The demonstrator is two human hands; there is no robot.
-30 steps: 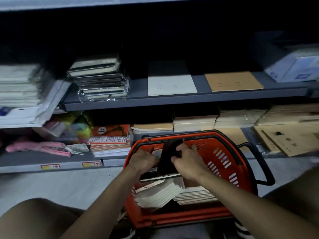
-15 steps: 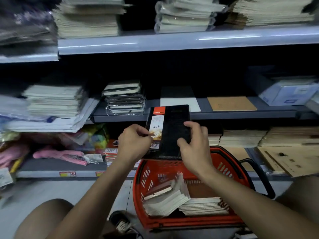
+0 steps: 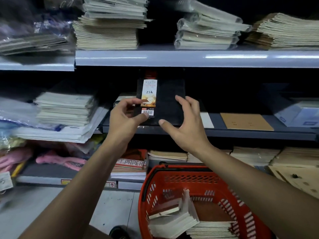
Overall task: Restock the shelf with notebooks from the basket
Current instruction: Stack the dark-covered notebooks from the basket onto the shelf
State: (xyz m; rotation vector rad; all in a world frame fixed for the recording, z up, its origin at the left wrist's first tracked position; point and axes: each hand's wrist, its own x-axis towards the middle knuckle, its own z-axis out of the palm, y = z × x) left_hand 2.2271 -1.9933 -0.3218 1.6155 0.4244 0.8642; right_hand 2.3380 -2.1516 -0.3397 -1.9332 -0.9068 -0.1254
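Raised to the shelf (image 3: 224,133), notebook (image 3: 165,100); left hand (image 3: 126,116) seemingly pinches it, right hand (image 3: 187,121) spread.

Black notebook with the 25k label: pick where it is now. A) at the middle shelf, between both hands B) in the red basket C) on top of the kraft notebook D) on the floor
A: the black notebook stands at the middle shelf, left hand and right hand at its lower edge, above the red basket.
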